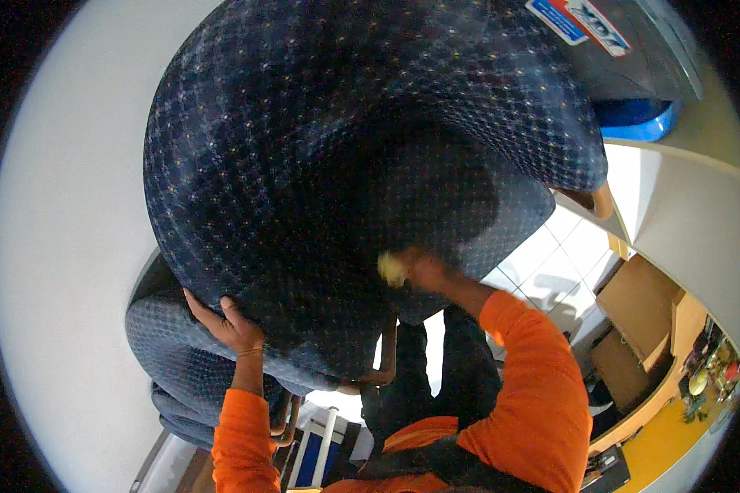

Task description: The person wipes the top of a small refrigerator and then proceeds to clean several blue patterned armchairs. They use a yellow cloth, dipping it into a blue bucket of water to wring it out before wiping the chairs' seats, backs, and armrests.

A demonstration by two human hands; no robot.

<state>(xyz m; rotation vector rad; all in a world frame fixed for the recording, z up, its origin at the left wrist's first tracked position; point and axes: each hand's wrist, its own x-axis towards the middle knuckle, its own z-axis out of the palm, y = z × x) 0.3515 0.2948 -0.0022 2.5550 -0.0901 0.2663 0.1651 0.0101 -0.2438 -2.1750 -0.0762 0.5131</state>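
Note:
A large armchair (255, 148) with dark blue, speckled fabric fills the middle of the view. My right hand (429, 271), blurred by motion, is closed on a small pale yellow thing (393, 269) that looks like a sponge. It is pressed against or just above the seat area of the chair, where deep shadow hides the contact. At the left, my left hand (237, 330) lies on the chair's upholstered edge, thumb and fingers apart. Both my arms wear orange sleeves.
More chairs in similar fabric (168, 341) stand behind at the left, beside a pale wall (66, 246). On the right are a grey box with a sticker (633, 66), a blue container (641, 122), white floor tiles (543, 251) and brown wooden furniture (640, 300).

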